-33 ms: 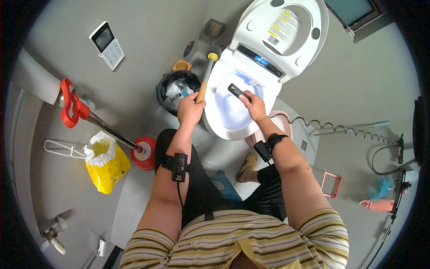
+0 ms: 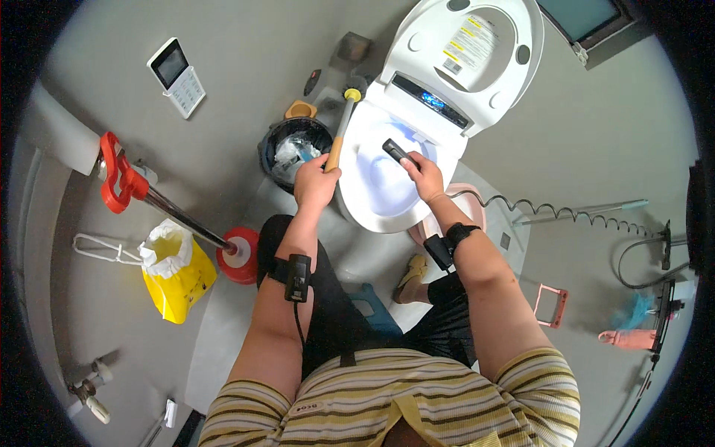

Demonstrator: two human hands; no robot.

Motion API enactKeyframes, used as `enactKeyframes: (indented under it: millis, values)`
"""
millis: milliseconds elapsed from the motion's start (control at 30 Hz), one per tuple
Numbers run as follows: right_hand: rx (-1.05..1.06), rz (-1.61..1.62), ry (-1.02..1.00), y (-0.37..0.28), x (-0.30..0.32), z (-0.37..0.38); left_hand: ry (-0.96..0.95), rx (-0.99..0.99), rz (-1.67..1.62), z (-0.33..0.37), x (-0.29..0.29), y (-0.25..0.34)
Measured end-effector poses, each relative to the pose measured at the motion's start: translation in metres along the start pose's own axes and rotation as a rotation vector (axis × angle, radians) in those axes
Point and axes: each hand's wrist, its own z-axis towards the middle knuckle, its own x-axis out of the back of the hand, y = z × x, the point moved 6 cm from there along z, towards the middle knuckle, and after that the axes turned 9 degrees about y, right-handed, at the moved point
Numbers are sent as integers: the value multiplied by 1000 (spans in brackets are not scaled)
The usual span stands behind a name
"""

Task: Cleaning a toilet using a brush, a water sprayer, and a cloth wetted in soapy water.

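My left hand [image 2: 316, 181] is closed round the tan handle of a toilet brush [image 2: 347, 120]. The brush slants up and away past the left rim of the toilet [image 2: 356, 195], and its dark bristle head is at the far end. A black bidet sprayer [image 2: 395, 151] is in my closed right hand [image 2: 424, 177], over the bowl. From that hand a coiled grey hose [image 2: 536, 205] runs off to the right wall. The toilet's seat and lid [image 2: 477, 45] stand raised, with a lit display strip [image 2: 432, 100] at their base.
A black-lined bin [image 2: 268, 153] with crumpled waste stands left of the toilet. Further left are a red-handled mop [image 2: 182, 216] and a yellow bag [image 2: 179, 279]. A pink basin [image 2: 477, 212] is at the toilet's right; a blue stool [image 2: 376, 309] is between my legs.
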Motion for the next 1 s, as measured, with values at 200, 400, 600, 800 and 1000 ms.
enactKeyframes:
  millis: [200, 400, 600, 800, 1000]
  values:
    - [-374, 654, 79, 66, 15, -44, -49, 6, 0, -1, -5, -4]
    - [-502, 661, 334, 146, 67, -89, -97, 15, -22, -8, -16, 0]
    - [-523, 806, 285, 133, 112, -93, -93, -32, -142, -10, -24, -12]
    - [-603, 882, 133, 136, 91, -129, -92, -42, -145, -17, -26, -13]
    - [-696, 840, -32, 120, 54, -163, -144, 17, -127, -48, -14, 7]
